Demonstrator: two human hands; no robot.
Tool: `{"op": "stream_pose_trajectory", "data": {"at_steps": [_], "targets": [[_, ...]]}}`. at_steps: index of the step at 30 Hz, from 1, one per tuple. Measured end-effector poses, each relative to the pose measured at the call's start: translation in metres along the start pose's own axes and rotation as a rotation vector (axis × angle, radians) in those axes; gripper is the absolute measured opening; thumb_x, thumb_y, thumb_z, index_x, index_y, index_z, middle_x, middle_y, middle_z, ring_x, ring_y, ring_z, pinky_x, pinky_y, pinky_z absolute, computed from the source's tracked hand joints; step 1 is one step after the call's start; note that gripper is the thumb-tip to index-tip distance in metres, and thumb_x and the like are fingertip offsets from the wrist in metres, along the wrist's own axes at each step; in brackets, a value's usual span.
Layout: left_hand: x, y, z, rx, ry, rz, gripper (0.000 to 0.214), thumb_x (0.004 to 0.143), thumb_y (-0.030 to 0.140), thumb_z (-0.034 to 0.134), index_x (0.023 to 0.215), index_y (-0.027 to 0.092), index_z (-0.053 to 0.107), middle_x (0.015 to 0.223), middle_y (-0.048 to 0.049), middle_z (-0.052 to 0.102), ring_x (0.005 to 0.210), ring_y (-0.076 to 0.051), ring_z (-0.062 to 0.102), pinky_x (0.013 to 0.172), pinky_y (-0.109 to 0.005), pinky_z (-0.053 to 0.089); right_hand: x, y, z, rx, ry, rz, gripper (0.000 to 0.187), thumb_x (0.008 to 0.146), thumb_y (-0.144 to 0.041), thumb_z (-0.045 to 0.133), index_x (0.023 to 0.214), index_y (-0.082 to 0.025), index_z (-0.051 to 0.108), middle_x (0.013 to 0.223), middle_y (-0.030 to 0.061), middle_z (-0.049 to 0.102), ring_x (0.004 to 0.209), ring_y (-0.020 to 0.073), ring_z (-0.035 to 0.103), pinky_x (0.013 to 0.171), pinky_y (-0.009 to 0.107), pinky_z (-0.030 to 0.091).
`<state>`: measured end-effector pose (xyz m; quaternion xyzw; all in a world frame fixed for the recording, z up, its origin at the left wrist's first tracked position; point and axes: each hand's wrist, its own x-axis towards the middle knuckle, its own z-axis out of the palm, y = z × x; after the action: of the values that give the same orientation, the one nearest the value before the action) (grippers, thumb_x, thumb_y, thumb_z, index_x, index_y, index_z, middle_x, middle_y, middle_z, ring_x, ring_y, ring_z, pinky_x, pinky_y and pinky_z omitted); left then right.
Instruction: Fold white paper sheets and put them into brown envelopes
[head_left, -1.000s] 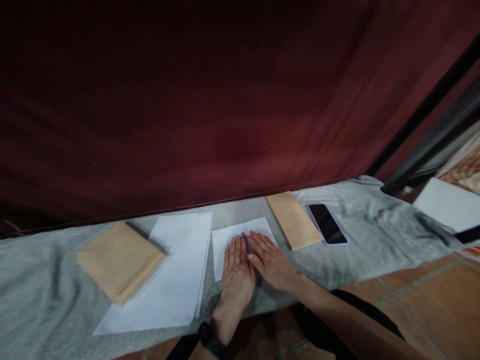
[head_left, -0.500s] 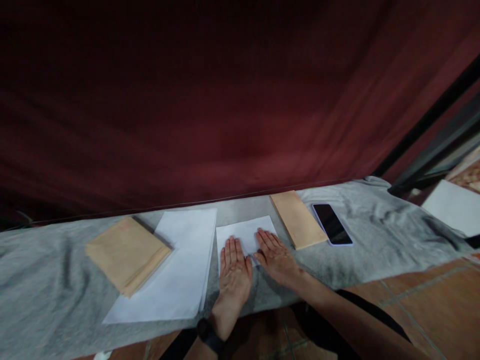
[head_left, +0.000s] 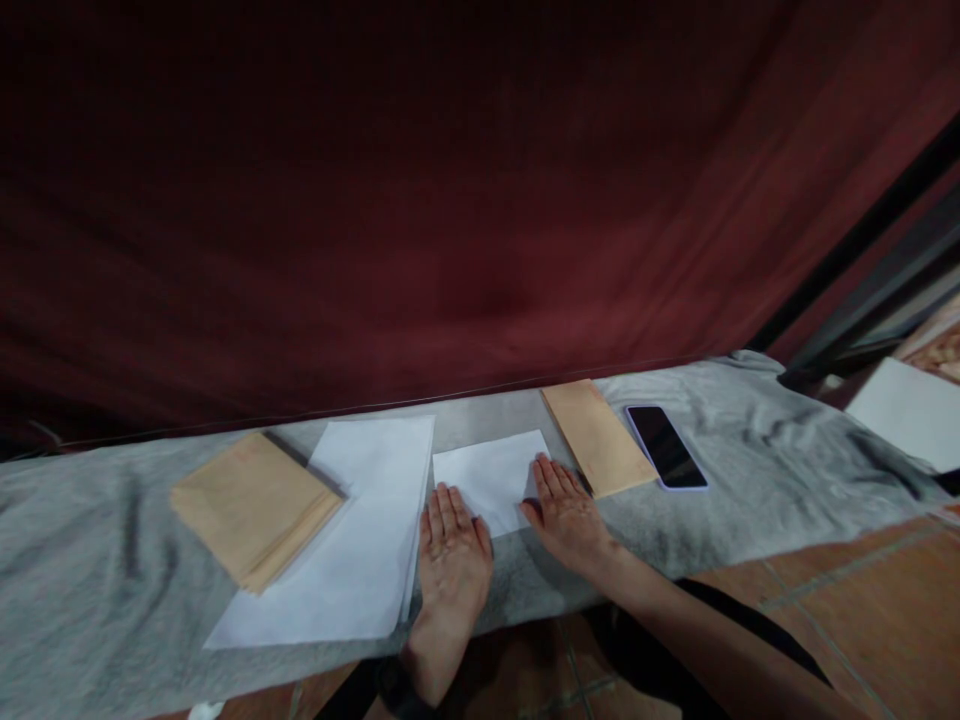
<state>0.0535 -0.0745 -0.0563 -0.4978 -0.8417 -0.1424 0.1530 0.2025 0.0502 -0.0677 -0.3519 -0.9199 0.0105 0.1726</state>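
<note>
A white sheet of paper (head_left: 487, 475), seemingly folded, lies flat between my two hands. My left hand (head_left: 454, 560) rests palm down over its near left corner, fingers stretched out and holding nothing. On the right edge of the paper lies my right hand (head_left: 566, 515), also flat with its fingers extended. Just beyond that hand is a brown envelope (head_left: 600, 440). To the left of my left hand lies a stack of larger white sheets (head_left: 360, 560), partly covered by a pile of brown envelopes (head_left: 255, 505).
A phone (head_left: 666, 450) in a light purple case lies right of the single envelope. Grey cloth (head_left: 780, 450) covers the surface. A dark red curtain (head_left: 480, 250) hangs behind it. A white flat object (head_left: 911, 410) is at the far right, above the tiled floor (head_left: 870, 610).
My hands have slid apart along the paper, the left toward its left edge and the right toward its right edge. More of the paper's middle shows now.
</note>
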Motion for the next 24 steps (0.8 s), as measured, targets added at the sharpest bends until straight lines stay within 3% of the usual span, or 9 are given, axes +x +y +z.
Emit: {"op": "stream_pose_trajectory", "data": {"at_steps": [3, 7, 11, 16, 24], "targets": [[0.003, -0.001, -0.004, 0.015, 0.001, 0.018, 0.056, 0.097, 0.026, 0.035, 0.144, -0.002, 0.046, 0.145, -0.027, 0.053, 0.14, -0.033, 0.047, 0.116, -0.053, 0.039, 0.001, 0.0, -0.002, 0.006, -0.002, 0.013, 0.064, 0.101, -0.038, 0.047, 0.153, -0.002, 0.037, 0.156, 0.0234, 0.039, 0.143, 0.0347, 0.041, 0.119, 0.052, 0.031], [0.007, 0.004, -0.008, -0.022, -0.033, 0.103, 0.058, 0.097, 0.025, 0.037, 0.149, -0.001, 0.039, 0.153, -0.0248, 0.045, 0.148, -0.031, 0.035, 0.121, -0.051, 0.034, 0.007, -0.001, -0.011, 0.063, -0.014, -0.018, 0.062, 0.102, -0.037, 0.044, 0.154, -0.005, 0.035, 0.156, 0.0222, 0.039, 0.143, 0.0351, 0.04, 0.119, 0.055, 0.031], [0.004, 0.013, -0.001, -0.103, -0.066, 0.244, 0.062, 0.098, 0.024, 0.036, 0.156, 0.008, 0.025, 0.16, -0.0169, 0.038, 0.151, -0.025, 0.029, 0.121, -0.047, 0.035, 0.013, -0.007, -0.021, 0.146, -0.064, -0.15, 0.056, 0.104, -0.033, 0.04, 0.155, -0.011, 0.036, 0.157, 0.016, 0.04, 0.146, 0.0276, 0.037, 0.12, 0.049, 0.034], [-0.003, 0.015, 0.01, -0.135, -0.08, 0.276, 0.067, 0.096, 0.021, 0.033, 0.159, 0.009, 0.014, 0.161, -0.0173, 0.035, 0.151, -0.024, 0.029, 0.12, -0.046, 0.036, 0.009, -0.013, -0.023, 0.214, -0.145, -0.249, 0.052, 0.107, -0.04, 0.035, 0.154, -0.018, 0.039, 0.159, 0.008, 0.039, 0.147, 0.0211, 0.036, 0.121, 0.044, 0.034], [0.002, 0.014, 0.004, -0.068, -0.119, 0.186, 0.059, 0.098, 0.029, 0.035, 0.151, 0.003, 0.036, 0.155, -0.0217, 0.043, 0.148, -0.028, 0.035, 0.118, -0.047, 0.038, 0.008, -0.011, -0.025, 0.172, -0.146, -0.176, 0.053, 0.107, -0.042, 0.035, 0.151, -0.016, 0.045, 0.158, 0.0095, 0.04, 0.146, 0.0234, 0.039, 0.122, 0.044, 0.032]]}}
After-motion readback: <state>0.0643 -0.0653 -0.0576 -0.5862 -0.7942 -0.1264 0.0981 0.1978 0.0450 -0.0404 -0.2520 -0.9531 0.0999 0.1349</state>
